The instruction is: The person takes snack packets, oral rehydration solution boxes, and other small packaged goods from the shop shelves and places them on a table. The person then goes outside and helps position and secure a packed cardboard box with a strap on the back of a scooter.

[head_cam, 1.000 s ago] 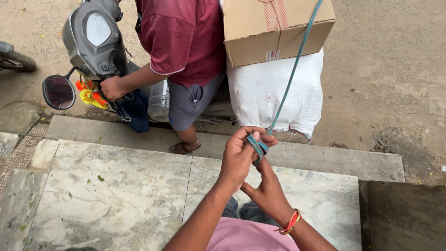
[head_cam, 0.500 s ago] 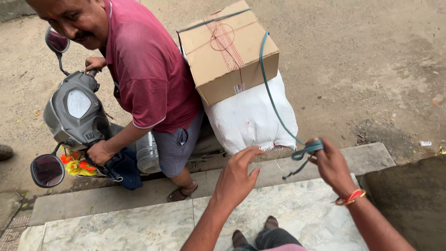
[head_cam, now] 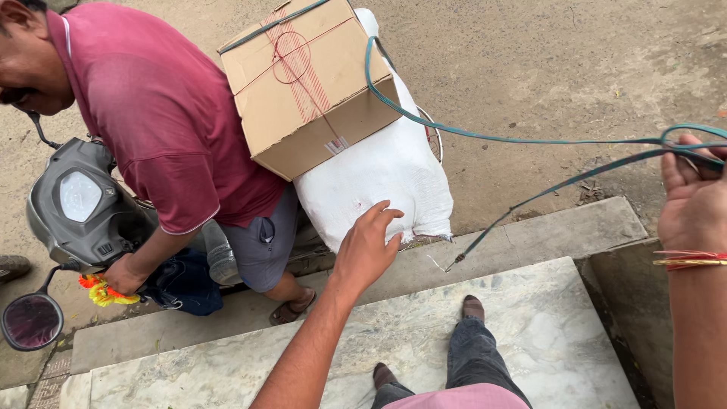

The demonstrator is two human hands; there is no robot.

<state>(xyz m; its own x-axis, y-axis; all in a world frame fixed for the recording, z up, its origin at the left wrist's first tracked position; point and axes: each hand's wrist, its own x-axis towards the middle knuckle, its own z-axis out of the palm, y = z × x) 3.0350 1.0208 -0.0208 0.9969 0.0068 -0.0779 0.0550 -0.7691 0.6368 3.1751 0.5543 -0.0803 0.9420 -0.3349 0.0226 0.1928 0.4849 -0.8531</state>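
My right hand (head_cam: 693, 201) at the right edge is closed on a green strap (head_cam: 522, 140), looped around its fingers and stretched taut. The strap runs left up over a cardboard box (head_cam: 310, 83) tied with red string. The box sits on a white sack (head_cam: 371, 182) on the back of a scooter (head_cam: 76, 212). My left hand (head_cam: 367, 246) reaches forward with fingers apart, its tips on or just short of the sack's lower edge. The strap's loose end (head_cam: 462, 261) hangs below the sack.
A person in a maroon shirt (head_cam: 166, 113) sits on the scooter, one hand on the handlebar, a foot on the stone step (head_cam: 530, 242). My feet stand on a marble slab (head_cam: 227, 363). Bare ground lies beyond. A round mirror (head_cam: 30, 322) sticks out at lower left.
My hands were together on the strap, then parted. My right hand has pulled the strap far to the right, drawing it taut. My left hand let go and reached toward the sack.
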